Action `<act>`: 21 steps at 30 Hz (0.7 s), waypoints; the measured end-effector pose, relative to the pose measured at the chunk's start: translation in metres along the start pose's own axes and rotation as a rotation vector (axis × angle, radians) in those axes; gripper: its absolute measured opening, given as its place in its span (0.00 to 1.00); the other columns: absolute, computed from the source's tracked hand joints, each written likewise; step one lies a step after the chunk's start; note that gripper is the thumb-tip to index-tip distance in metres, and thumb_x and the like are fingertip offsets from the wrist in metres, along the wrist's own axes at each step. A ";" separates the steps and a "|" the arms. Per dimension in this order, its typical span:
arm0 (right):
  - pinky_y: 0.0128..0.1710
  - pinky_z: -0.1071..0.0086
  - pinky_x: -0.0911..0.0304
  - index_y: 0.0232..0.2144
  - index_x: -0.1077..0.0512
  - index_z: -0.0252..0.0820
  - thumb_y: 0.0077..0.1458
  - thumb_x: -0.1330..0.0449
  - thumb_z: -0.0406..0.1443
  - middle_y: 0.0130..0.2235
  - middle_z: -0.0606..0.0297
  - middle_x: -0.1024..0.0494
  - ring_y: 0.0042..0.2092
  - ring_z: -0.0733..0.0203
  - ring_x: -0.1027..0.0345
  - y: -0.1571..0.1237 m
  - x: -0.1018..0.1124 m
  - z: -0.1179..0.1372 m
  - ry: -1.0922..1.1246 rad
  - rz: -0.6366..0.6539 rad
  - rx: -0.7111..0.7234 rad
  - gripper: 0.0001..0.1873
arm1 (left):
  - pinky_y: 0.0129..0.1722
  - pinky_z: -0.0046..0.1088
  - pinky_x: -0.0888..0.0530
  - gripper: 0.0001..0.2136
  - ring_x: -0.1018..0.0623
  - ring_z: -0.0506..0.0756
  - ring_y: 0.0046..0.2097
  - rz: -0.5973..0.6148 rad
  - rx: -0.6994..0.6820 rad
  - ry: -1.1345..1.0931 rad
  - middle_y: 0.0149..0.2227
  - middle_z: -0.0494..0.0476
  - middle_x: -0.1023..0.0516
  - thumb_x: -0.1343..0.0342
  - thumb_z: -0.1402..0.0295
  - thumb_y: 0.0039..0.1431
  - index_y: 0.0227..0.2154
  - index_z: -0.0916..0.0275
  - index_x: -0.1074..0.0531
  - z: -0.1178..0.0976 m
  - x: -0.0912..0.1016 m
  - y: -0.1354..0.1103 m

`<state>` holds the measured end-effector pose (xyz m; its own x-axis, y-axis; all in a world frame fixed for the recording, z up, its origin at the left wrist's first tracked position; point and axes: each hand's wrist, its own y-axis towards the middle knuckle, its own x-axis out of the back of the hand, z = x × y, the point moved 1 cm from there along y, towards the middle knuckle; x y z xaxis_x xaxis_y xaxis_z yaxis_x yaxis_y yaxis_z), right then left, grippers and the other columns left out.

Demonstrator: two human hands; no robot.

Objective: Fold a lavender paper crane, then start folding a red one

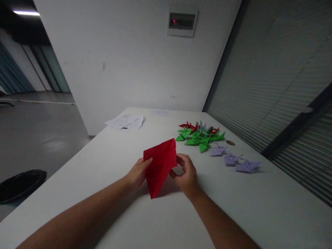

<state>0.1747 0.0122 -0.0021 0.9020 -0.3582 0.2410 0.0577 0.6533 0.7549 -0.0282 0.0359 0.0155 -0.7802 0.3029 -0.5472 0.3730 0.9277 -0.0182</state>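
A sheet of red origami paper (161,162), creased and partly folded, is held up just above the white table, one corner pointing down toward the tabletop. My left hand (137,173) grips its left edge, thumb on the near face and the other fingers hidden behind it. At the right edge, my right hand (186,173) has its fingers curled, with the thumb and forefinger meeting the paper at two spots and a gap between them. Part of the right fingertips is hidden by the paper.
Beyond my right hand lie several folded paper cranes: green ones (197,138), red ones (190,127) and purple ones (247,166). Printed sheets (126,121) rest at the table's far left. A black-lined bin (23,185) stands left of the table (109,159); window blinds (272,86) border its right.
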 end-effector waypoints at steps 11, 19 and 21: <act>0.48 0.54 0.26 0.68 0.47 0.52 0.51 0.31 0.32 0.52 0.55 0.32 0.48 0.51 0.30 0.004 -0.001 0.011 -0.104 0.182 0.105 0.47 | 0.37 0.34 0.23 0.16 0.18 0.60 0.35 0.011 0.014 0.073 0.39 0.67 0.16 0.34 0.61 0.56 0.42 0.69 0.19 0.003 -0.001 0.000; 0.52 0.58 0.30 0.51 0.34 0.49 0.47 0.31 0.28 0.51 0.57 0.35 0.53 0.50 0.34 0.008 0.007 0.015 -0.104 0.233 0.092 0.30 | 0.40 0.36 0.21 0.17 0.17 0.62 0.39 -0.013 0.011 0.094 0.43 0.67 0.16 0.35 0.60 0.57 0.44 0.68 0.20 0.002 0.004 0.001; 0.51 0.59 0.31 0.48 0.34 0.48 0.44 0.31 0.28 0.50 0.58 0.34 0.52 0.50 0.34 0.009 0.007 0.015 -0.100 0.225 0.086 0.29 | 0.42 0.37 0.20 0.18 0.16 0.64 0.42 -0.033 0.025 0.053 0.44 0.67 0.16 0.35 0.60 0.57 0.45 0.67 0.21 0.001 0.004 0.001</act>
<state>0.1749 0.0052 0.0158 0.8410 -0.2777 0.4644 -0.1795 0.6665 0.7236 -0.0305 0.0381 0.0128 -0.8178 0.2840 -0.5006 0.3585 0.9318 -0.0570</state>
